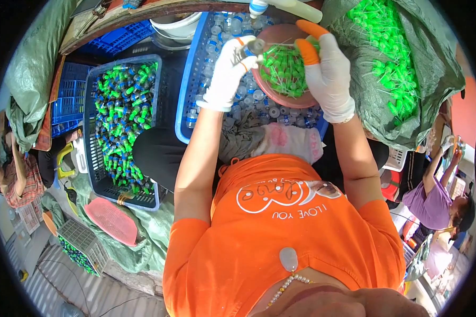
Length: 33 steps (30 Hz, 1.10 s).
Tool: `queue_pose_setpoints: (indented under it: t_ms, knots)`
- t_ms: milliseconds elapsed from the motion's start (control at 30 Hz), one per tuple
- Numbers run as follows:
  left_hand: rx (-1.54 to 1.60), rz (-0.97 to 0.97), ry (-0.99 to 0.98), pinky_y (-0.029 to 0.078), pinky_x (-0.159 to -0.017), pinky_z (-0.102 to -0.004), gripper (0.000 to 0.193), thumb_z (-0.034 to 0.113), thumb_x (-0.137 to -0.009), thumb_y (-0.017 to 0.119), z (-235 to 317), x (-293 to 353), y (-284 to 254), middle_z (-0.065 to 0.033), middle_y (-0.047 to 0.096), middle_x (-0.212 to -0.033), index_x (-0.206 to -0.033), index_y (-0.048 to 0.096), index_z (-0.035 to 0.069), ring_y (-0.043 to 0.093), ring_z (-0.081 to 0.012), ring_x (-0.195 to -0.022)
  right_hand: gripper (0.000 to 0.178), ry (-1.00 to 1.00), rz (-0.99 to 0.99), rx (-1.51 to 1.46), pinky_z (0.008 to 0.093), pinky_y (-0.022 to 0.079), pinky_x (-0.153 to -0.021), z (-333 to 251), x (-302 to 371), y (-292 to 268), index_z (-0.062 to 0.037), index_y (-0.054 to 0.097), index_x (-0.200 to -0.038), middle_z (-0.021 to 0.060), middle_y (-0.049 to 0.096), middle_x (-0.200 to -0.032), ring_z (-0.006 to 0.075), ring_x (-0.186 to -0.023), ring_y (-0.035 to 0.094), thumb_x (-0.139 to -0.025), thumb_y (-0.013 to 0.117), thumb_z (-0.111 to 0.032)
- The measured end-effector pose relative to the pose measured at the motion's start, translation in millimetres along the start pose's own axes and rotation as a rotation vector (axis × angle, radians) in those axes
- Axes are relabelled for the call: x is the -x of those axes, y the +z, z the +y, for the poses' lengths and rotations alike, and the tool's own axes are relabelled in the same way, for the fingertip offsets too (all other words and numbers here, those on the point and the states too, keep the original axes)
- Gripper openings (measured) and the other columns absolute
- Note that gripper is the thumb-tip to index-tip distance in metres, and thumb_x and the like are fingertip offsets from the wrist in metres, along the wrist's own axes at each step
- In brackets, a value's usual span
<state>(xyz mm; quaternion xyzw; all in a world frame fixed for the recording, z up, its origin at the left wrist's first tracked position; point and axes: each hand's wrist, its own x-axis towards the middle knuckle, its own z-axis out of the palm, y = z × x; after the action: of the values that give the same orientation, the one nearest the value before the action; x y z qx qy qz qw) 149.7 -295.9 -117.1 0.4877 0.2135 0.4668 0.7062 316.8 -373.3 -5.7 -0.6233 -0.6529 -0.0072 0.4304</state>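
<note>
The left hand [226, 74], gloved, pinches a small bottle [253, 47] at the bowl's [301, 100] left rim. The right hand [328, 71] curls over the bowl's right side – fingers closed on green caps [284, 71] – above the blue crate [191, 79] of bottles.

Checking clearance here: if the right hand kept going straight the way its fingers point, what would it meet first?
Probably the pale bottle lying across the top edge, just beyond the right hand and the pink bowl; depth is unclear.
</note>
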Motion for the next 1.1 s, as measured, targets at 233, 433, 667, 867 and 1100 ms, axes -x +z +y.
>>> queue_pose_setpoints:
  t_ms: [233,433,667,867,1100]
  knots:
    - [0.051,-0.189,-0.145,0.049,-0.08,-0.0275,0.04,0.001,-0.089,0.057,25.2,33.3,25.9,-0.0095,0.058,-0.109,-0.128,0.047,0.0,0.058,-0.015,-0.092,0.014,-0.217,-0.173,0.083,0.0356,0.051,-0.066,1.7,9.1,13.1,-0.0056,0.06,-0.103,0.0153,0.066,-0.089,0.0346,-0.078,0.065,-0.089,0.063,-0.008]
    - [-0.263,0.033,-0.031,0.048,-0.081,-0.031,0.039,0.001,-0.087,0.061,28.0,36.0,61.1,-0.0119,0.057,-0.105,-0.122,0.048,-0.001,0.057,-0.0184,-0.092,0.017,-0.022,-0.134,0.074,0.0403,0.05,-0.063,-3.5,21.2,16.3,-0.0057,0.056,-0.099,0.0139,0.063,-0.087,0.0339,-0.074,0.062,-0.084,0.063,-0.006]
    - [-0.631,0.028,0.221,0.047,-0.085,-0.0362,0.04,0.002,-0.083,0.065,0.1,44.5,64.9,-0.0209,0.055,-0.106,-0.119,0.047,-0.003,0.058,-0.0316,-0.096,0.017,0.335,-0.232,-0.135,0.0388,0.049,-0.065,24.4,50.8,25.4,-0.002,0.051,-0.102,0.0198,0.062,-0.086,0.0386,-0.078,0.061,-0.086,0.057,-0.002]
    - [-0.68,-0.113,0.288,0.047,-0.085,-0.0384,0.041,0.002,-0.082,0.067,-12.9,46.7,47.5,-0.0237,0.055,-0.104,-0.118,0.047,-0.004,0.058,-0.0386,-0.096,0.015,0.44,-0.32,-0.282,0.0362,0.047,-0.067,30.1,61.8,27.5,-0.0006,0.049,-0.105,0.0218,0.06,-0.086,0.0351,-0.077,0.061,-0.091,0.051,-0.003]
    - [-0.659,-0.125,0.169,0.047,-0.089,-0.0354,0.041,0.001,-0.084,0.067,-8.5,51.0,44.2,-0.019,0.056,-0.106,-0.119,0.047,-0.002,0.058,-0.0345,-0.101,0.015,0.506,-0.425,-0.416,0.0335,0.049,-0.068,33.9,65.1,24.9,-0.0009,0.051,-0.109,0.0102,0.063,-0.091,0.0198,-0.075,0.06,-0.095,0.052,-0.006]
